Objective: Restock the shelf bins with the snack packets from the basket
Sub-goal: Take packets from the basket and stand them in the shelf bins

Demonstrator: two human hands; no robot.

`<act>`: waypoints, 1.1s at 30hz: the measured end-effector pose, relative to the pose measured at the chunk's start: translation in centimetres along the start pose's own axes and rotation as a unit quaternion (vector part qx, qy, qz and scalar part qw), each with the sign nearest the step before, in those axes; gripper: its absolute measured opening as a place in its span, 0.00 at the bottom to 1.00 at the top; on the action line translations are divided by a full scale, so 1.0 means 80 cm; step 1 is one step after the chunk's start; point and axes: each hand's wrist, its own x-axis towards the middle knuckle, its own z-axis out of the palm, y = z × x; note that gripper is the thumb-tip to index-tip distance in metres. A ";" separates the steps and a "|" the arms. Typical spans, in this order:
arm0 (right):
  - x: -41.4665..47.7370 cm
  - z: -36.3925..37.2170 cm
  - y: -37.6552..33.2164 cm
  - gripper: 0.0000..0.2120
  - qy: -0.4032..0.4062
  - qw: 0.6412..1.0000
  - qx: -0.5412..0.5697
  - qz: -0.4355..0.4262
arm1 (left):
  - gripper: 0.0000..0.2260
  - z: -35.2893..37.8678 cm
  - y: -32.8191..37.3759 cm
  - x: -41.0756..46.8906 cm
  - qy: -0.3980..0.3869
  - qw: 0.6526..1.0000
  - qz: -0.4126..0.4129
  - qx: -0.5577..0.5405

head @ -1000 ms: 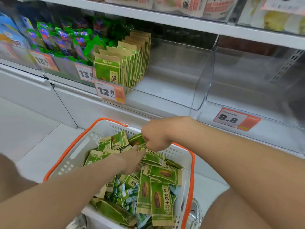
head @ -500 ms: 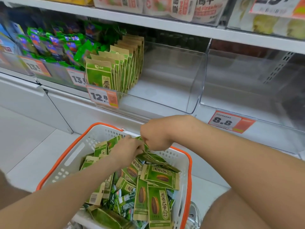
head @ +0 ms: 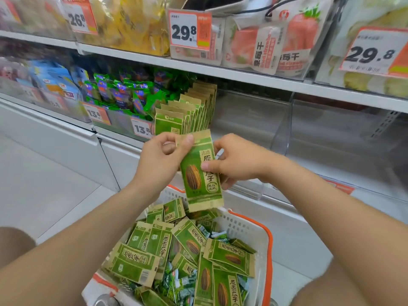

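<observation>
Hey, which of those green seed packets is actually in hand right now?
The upright packet pinched between the left hand and right hand, above the basket. The others lie heaped in the basket or stand filed in the shelf bin.

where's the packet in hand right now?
Head view, centre: the packet is held upright, left hand pinching its top, right hand its right edge, above the basket and just below the matching row of shelved packets.
</observation>
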 end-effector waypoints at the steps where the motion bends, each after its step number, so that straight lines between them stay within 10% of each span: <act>1: 0.002 -0.003 -0.002 0.06 0.057 0.998 0.025 -0.013 | 0.20 -0.002 0.004 -0.001 -0.032 0.999 -0.025 -0.004; 5: 0.017 -0.006 -0.001 0.10 0.238 0.970 0.028 -0.025 | 0.30 -0.003 0.011 -0.011 -0.181 0.981 -0.051 0.039; 16: 0.043 -0.009 0.001 0.18 0.200 0.931 0.280 0.124 | 0.17 0.000 0.047 0.018 -0.124 0.979 0.035 0.156; 20: 0.068 -0.023 0.000 0.19 0.183 0.927 0.315 0.094 | 0.22 -0.009 0.060 0.049 -0.038 0.904 0.123 0.408; 25: 0.116 -0.045 0.018 0.19 0.369 0.911 0.157 0.095 | 0.26 -0.002 0.071 0.098 0.021 0.830 0.179 0.528; 33: 0.200 -0.068 0.044 0.17 0.333 0.922 0.020 0.195 | 0.20 0.019 0.034 0.149 0.070 0.712 0.298 0.631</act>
